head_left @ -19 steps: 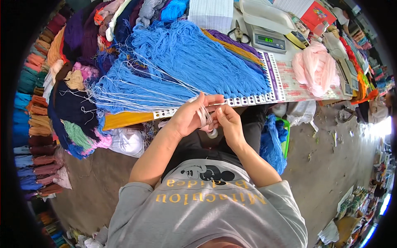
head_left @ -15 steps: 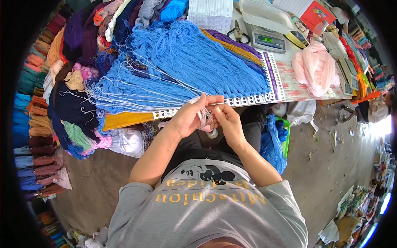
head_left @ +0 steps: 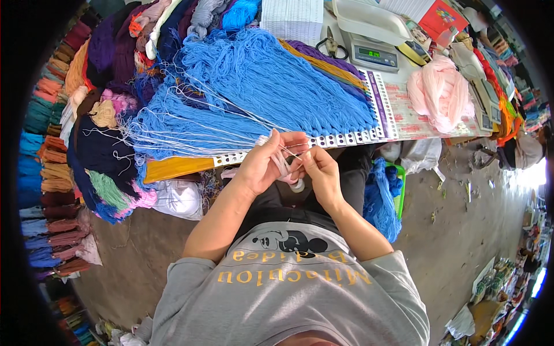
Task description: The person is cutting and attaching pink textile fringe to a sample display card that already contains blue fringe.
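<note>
Loops of pale whitish thread [head_left: 281,164] lie across the palm and fingers of my left hand [head_left: 259,167], which is curled round them at the table's front edge. Just to its right, my right hand [head_left: 324,176] pinches a thin strand between thumb and forefinger, and that strand stretches across to the left fingers. Beyond both hands spreads a large blue mass of thread [head_left: 248,86], knotted in bunches along a white punched card strip [head_left: 349,138]. Several long white threads [head_left: 196,137] lie over the blue thread's left part.
Behind the blue thread are scissors [head_left: 330,43], a digital scale [head_left: 374,56] with a clear tray, and printed sheets [head_left: 291,20]. A pale pink skein [head_left: 440,95] rests at the right. Coloured skeins [head_left: 104,138] hang at the left. A green basket [head_left: 399,190] holds blue yarn below the table.
My left hand has shifted slightly left and its fingers have spread a little. The right hand has turned slightly, drawing the strand between the hands at a new slant.
</note>
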Motion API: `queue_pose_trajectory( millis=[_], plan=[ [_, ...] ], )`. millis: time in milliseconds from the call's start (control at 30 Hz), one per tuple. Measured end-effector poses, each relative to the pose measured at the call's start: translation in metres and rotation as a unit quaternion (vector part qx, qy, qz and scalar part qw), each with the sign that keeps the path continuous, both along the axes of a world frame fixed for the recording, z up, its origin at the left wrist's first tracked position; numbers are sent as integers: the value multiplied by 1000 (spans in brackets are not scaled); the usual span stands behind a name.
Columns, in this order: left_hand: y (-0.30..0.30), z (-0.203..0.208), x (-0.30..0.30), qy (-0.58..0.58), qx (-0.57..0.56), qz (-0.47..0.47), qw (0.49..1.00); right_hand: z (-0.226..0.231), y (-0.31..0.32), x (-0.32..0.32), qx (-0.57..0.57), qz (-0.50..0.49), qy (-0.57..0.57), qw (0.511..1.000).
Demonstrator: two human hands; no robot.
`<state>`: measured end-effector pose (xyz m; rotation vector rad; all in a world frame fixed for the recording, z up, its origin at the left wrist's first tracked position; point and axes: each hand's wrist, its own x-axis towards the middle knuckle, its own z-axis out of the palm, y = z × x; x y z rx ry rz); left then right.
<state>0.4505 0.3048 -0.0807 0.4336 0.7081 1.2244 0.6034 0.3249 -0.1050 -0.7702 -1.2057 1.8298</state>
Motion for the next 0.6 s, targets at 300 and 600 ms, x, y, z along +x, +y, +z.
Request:
queue_pose_trajectory(
  millis=[300, 600],
  plan=[
    [-14, -13, -52, 67, -14, -23, 997, -2, 23, 34, 49, -28, 35, 998],
    [-95, 48, -206, -66, 251, 313, 914, 7, 83, 351, 98, -554, 173, 808]
  ],
)
